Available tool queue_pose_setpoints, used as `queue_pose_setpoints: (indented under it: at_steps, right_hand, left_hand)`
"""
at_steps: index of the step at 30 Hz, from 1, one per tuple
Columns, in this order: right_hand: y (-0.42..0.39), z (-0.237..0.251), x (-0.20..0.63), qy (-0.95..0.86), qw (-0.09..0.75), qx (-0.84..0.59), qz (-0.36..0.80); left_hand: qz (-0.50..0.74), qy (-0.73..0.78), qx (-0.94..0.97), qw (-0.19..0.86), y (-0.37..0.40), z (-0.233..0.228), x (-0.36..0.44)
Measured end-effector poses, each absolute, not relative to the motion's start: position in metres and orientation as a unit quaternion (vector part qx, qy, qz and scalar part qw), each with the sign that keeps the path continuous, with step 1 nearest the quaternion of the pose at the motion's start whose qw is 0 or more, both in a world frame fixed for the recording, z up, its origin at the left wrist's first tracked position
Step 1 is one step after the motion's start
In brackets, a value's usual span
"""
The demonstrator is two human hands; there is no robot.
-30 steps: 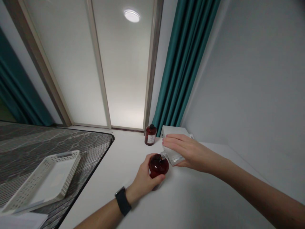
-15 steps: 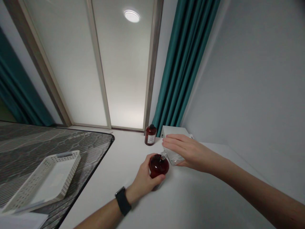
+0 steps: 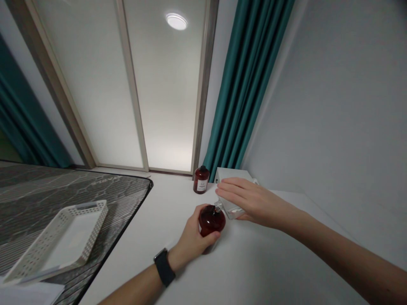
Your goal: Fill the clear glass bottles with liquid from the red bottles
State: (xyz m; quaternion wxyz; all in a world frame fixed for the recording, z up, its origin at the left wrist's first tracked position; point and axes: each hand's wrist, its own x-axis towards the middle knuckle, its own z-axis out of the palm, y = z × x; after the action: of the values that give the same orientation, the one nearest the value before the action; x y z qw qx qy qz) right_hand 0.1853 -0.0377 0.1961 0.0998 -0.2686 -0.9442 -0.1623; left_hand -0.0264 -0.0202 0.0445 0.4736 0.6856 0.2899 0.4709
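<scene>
Low in the centre, my left hand (image 3: pixel 197 235) is wrapped round a dark red-brown bottle (image 3: pixel 212 221) with rounded shoulders, held over the white tabletop (image 3: pixel 152 254). My right hand (image 3: pixel 246 199) grips a clear glass bottle (image 3: pixel 231 210), tipped so its neck points down to the left. That neck meets the mouth of the brown bottle. Whether liquid is running between them, I cannot tell. Behind them stands a second brown bottle (image 3: pixel 201 180) with a black cap and a white label.
A white box (image 3: pixel 233 173) stands behind my right hand, partly hidden by it. To the left, a white perforated basket (image 3: pixel 60 241) lies on a grey patterned mat (image 3: pixel 25 199) with a dark edge. Teal curtains (image 3: pixel 244 84) hang beyond the table.
Almost nothing has moved. The clear bottle and my right hand have shifted very slightly; the left hand and brown bottle look the same.
</scene>
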Motion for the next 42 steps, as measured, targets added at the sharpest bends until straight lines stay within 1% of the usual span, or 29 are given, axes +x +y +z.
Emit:
queue_pose_setpoints:
  at_steps: [21, 42]
  right_hand:
    - [-0.036, 0.195, 0.184, -0.936, 0.108, -0.258, -0.215]
    - [-0.036, 0.204, 0.177, -0.941, 0.103, -0.241, -0.215]
  left_hand:
    - [0.472, 0.282, 0.687, 0.475, -0.020, 0.040, -0.027]
    - [0.483, 0.286, 0.683, 0.467, -0.018, 0.041, -0.028]
